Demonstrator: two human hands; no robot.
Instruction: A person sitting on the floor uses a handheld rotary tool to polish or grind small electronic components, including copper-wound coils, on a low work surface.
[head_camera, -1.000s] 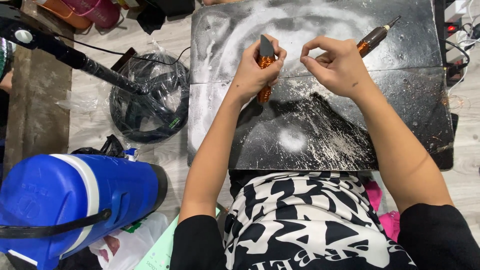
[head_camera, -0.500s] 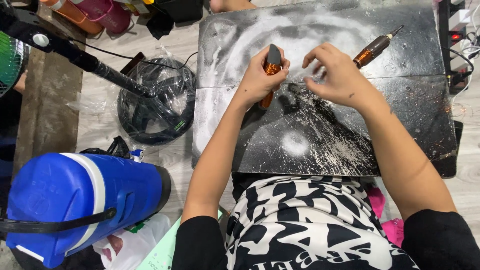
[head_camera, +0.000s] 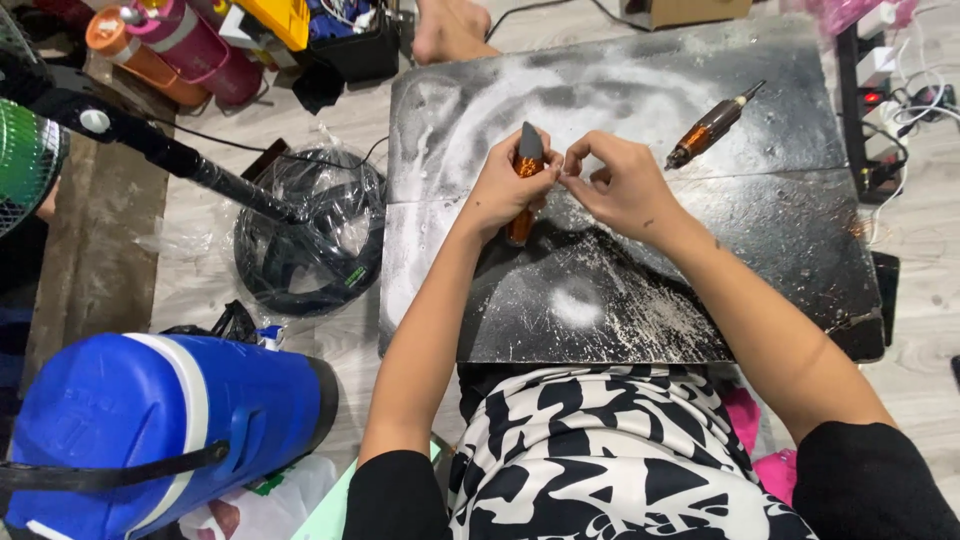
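My left hand (head_camera: 505, 185) grips an orange and black pen-shaped rotary tool (head_camera: 524, 170), held upright over a dusty black work board (head_camera: 760, 250). The fingers of my right hand (head_camera: 615, 185) are pinched together right beside the tool's black tip; something very small may be between them, but I cannot make it out. A second orange and black pen-shaped tool (head_camera: 712, 125) lies loose on the board to the upper right. White dust and chips cover the board's middle.
A blue jug with a white band (head_camera: 150, 425) lies at the lower left. A black fan base in plastic wrap (head_camera: 310, 235) sits left of the board, with its pole (head_camera: 150, 140). Bottles (head_camera: 180, 45), a power strip with cables (head_camera: 885, 95) and another person's foot (head_camera: 450, 25) are at the far side.
Both hands have drawn together, and my right fingers now pinch closer to the tool's tip. The view has shifted slightly; the loose tool has not moved.
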